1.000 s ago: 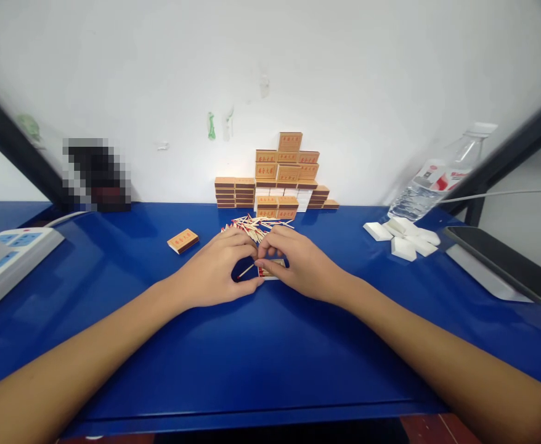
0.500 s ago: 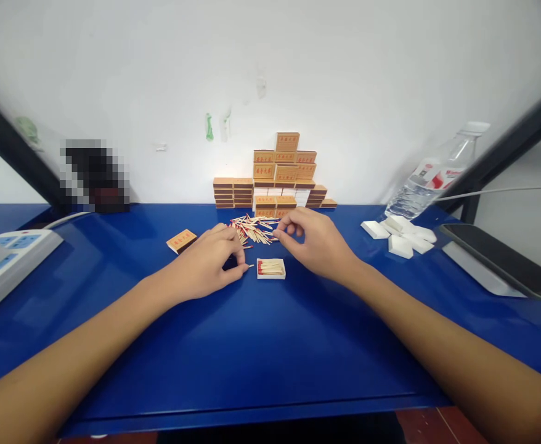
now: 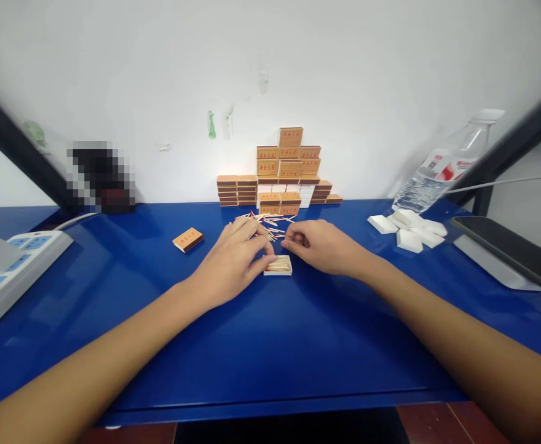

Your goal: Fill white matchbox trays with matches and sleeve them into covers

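Observation:
My left hand point(image 3: 240, 259) is at the left end of a small white matchbox tray point(image 3: 278, 274), thumb and forefinger closed together over it. A matchstick was in this pinch a moment ago; now the fingertips largely hide it. Matchsticks point(image 3: 280, 264) lie side by side in the tray. Just beyond the tray's right end is my right hand point(image 3: 317, 245), its thumb and forefinger pinched; whatever they hold is too small to make out. Behind both hands a loose heap of red-tipped matchsticks point(image 3: 275, 221) is spread on the table, partly covered by my left hand.
An orange matchbox sleeve point(image 3: 188, 240) lies left on the blue table point(image 3: 280, 351). Stacked matchboxes point(image 3: 290, 168) stand against the wall. To the right are white trays point(image 3: 409, 241), a tilted water bottle point(image 3: 437, 179) and a phone point(image 3: 515, 250); a power strip point(image 3: 21, 271) sits left.
My left hand has moved right with its matchstick, from beside the tray to over its left end. My right hand has come slightly nearer, away from the heap. The view has shifted a little.

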Demonstrator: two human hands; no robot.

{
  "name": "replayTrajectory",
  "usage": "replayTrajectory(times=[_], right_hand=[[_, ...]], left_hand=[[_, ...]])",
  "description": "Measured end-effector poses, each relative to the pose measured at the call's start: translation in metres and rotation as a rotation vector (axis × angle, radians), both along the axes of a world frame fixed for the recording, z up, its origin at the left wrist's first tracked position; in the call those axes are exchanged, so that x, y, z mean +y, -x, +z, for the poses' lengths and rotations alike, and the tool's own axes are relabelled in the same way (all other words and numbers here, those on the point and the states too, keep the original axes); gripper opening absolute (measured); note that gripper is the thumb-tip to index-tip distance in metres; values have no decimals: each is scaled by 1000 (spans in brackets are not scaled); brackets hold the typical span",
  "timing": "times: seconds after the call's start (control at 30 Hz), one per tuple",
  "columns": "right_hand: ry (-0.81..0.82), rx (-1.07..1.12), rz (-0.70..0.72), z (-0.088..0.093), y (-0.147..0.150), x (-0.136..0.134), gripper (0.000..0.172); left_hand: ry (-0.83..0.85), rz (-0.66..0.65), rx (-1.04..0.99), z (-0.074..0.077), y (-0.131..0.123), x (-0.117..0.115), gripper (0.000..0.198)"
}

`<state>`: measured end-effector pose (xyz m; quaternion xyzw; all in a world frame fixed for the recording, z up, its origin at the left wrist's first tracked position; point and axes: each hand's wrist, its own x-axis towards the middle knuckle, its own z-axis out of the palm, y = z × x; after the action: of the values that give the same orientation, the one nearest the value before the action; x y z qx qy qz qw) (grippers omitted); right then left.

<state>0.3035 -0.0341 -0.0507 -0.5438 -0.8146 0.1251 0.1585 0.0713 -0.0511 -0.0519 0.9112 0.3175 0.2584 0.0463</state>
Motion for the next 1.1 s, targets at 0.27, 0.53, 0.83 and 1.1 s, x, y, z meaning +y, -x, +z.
replayTrajectory(times=[0.27,0.53,0.83,1.1], right_hand=[[-54,27,-78,-1,-8,9,15],[-89,45,58,-11,-21,27,11],[-1,136,317,10,-14,4,15],[-80,204,272,11,-8,-2,14]], left_hand=[[27,-10,-5,-8,10,3,35],[69,-44,29,-10,11,4,27],[69,-12,19,-7,15,8,25],[61,-22,29,-6,14,5,23]])
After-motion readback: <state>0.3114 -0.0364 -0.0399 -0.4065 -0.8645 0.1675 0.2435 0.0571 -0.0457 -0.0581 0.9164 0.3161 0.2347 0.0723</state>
